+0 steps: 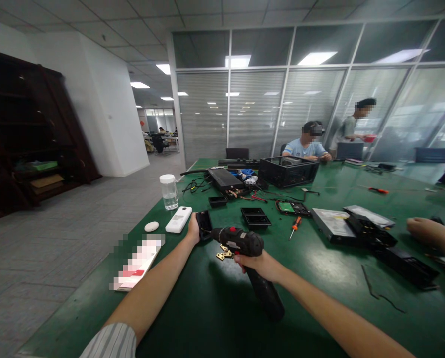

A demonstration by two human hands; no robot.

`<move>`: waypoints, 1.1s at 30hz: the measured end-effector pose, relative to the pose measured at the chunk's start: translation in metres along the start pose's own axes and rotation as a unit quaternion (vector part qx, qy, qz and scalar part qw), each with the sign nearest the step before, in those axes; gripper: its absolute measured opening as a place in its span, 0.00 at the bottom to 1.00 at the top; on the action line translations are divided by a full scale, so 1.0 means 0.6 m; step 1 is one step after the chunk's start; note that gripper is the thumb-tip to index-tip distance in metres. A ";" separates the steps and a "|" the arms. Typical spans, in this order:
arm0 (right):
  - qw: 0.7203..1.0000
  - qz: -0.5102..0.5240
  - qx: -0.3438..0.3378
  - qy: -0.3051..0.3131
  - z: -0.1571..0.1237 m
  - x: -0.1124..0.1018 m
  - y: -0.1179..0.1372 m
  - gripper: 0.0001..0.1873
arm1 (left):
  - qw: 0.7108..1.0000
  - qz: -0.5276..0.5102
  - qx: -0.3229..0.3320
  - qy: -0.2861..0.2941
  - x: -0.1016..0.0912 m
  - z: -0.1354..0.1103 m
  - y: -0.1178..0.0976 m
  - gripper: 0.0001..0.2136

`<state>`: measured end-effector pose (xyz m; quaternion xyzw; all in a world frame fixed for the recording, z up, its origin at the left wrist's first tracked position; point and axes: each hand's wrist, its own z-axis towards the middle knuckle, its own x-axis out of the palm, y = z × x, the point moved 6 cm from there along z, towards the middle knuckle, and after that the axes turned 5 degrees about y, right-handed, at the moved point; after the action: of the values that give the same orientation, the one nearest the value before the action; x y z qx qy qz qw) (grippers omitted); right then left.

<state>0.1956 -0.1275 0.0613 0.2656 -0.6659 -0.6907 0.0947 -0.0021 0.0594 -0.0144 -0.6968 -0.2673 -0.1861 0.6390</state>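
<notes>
My left hand (194,227) grips a small black plastic box (204,223), tipped up with its hollow side toward me. In my right hand (261,263) is a black cordless drill (240,239) with a red button on top. Its tip points left into the box; whether it touches a screw there I cannot tell. Below the drill's front lie several small brass-coloured metal brackets (222,254) on the green table (215,308). Just beyond the drill rest black open boxes (255,218) like the held one. A screwdriver with an orange handle (296,223) lies to the right.
A lidded water jar (169,193), a white device (179,220) and a white round case (151,226) stand on the left. Metal drives (334,226) lie at right, near another person's hand (425,231). Cables and a black computer case (287,171) are farther back.
</notes>
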 end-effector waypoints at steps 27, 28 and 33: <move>1.000 0.001 0.001 -0.012 0.000 0.000 0.000 0.19 | 1.000 0.005 -0.010 -0.002 0.001 -0.003 0.002 0.12; 1.000 0.003 0.004 -0.013 0.000 0.001 0.001 0.20 | 1.000 0.004 -0.010 -0.002 0.002 -0.003 0.002 0.12; 1.000 0.005 -0.001 -0.006 0.002 0.002 0.001 0.19 | 1.000 0.013 -0.004 0.007 0.005 -0.005 -0.001 0.12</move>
<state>0.1937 -0.1269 0.0616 0.2580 -0.6669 -0.6926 0.0949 0.0002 0.0569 -0.0116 -0.7017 -0.2534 -0.1836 0.6400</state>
